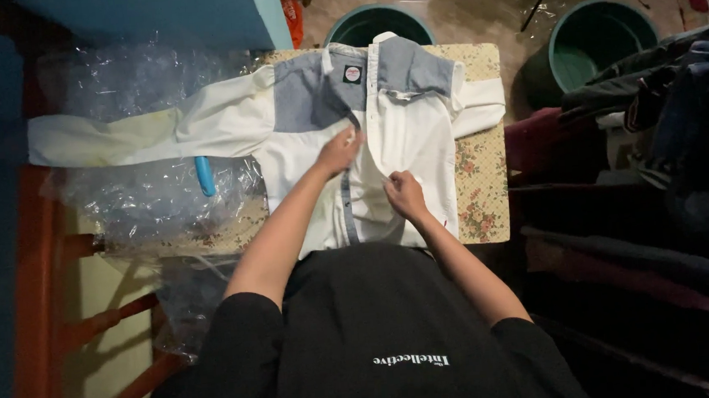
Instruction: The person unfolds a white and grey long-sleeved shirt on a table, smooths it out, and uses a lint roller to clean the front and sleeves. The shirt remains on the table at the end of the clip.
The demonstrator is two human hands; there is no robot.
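Both hands, left hand [339, 152] and right hand [405, 194], pinch the shirt [417, 136] placket edges.

Floral-print table cover [480, 190] under the work area, pale with a small flower pattern. Left of it, a heap of clear plastic bags [134, 198], crinkled; a light blue handle-like object [205, 175] lies on them. Two dark green buckets on the floor beyond the table: one [377, 23] right at the far edge, the other [601, 36] further right. Pile of dark clothes [665, 119] stacked at right. Red wooden frame [40, 279] along the left.
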